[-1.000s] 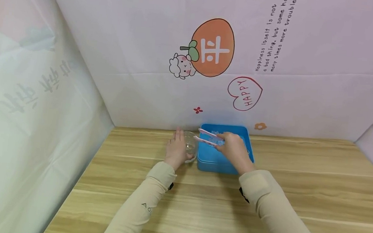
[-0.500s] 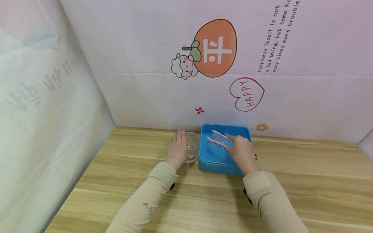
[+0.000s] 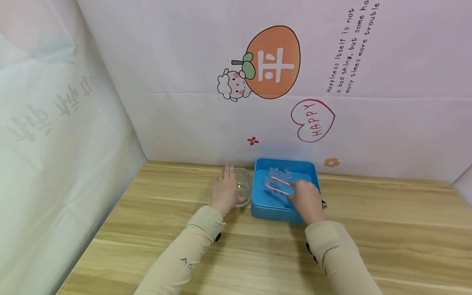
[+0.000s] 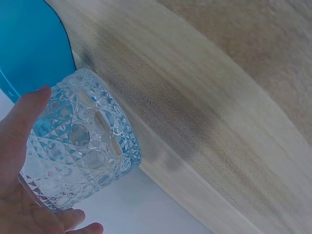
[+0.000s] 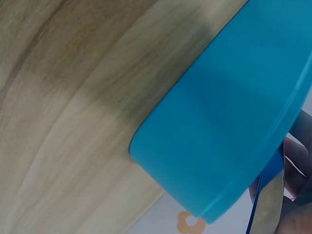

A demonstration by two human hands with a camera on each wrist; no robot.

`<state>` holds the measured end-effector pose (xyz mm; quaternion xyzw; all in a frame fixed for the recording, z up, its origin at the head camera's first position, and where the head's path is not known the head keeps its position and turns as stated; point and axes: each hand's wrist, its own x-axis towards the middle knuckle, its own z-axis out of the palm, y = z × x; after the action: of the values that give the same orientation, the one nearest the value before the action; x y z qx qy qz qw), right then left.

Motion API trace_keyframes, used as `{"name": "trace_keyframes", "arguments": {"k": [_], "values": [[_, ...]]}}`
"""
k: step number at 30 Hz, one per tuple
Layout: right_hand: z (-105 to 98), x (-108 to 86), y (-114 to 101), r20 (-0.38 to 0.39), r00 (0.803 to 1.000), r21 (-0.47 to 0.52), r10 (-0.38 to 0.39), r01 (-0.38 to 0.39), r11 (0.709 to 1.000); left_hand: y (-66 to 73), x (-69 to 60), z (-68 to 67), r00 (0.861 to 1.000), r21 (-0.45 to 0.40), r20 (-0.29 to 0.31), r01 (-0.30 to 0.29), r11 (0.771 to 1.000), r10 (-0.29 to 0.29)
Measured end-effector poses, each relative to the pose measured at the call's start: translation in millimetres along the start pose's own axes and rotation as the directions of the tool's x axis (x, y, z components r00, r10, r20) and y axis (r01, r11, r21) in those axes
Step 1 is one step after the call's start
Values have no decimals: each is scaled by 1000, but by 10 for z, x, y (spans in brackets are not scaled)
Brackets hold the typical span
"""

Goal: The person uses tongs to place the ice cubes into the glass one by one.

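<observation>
A clear cut-glass tumbler (image 3: pixel 244 185) stands on the table against the left side of a blue box (image 3: pixel 277 214). My left hand (image 3: pixel 223 191) holds it; in the left wrist view the thumb (image 4: pixel 28 111) lies along one side of the faceted glass (image 4: pixel 80 141), fingertips on the other. Over the box, my right hand (image 3: pixel 308 200) grips pink-tipped tongs (image 3: pixel 278 190). Their spread tips reach down to small clear, ice-like pieces (image 3: pixel 281 173) in the box. Whether a piece sits between the tips is too small to tell. The right wrist view shows a shiny metal tong arm (image 5: pixel 269 204) past the box.
A wood-grain table (image 3: pixel 267 272) extends to both sides and toward me. White printed cloth (image 3: pixel 195 130) rises as a wall directly behind the box and the glass. Another sheet (image 3: pixel 71 152) hangs at the left.
The right hand with the tongs has moved right, from the glass's side of the box, and down, so the tips are now low among the clear pieces. The left hand stays on the glass.
</observation>
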<state>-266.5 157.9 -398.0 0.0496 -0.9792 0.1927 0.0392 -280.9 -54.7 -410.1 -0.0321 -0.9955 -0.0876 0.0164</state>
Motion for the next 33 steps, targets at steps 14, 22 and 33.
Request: {"name": "trace_keyframes", "arguments": {"k": [14,22,33], "values": [[70,21,18,41,998,-18,40,-39,999,4,-2,-8,1000,41,-9,-5,999,6],[74,16,14,53,998,-5,46,-46,999,1,7,2,1000,31,-18,-11,999,12],[53,6,20,52,998,-2,37,-37,999,9,-7,-7,1000,36,-14,-6,999,7]]}}
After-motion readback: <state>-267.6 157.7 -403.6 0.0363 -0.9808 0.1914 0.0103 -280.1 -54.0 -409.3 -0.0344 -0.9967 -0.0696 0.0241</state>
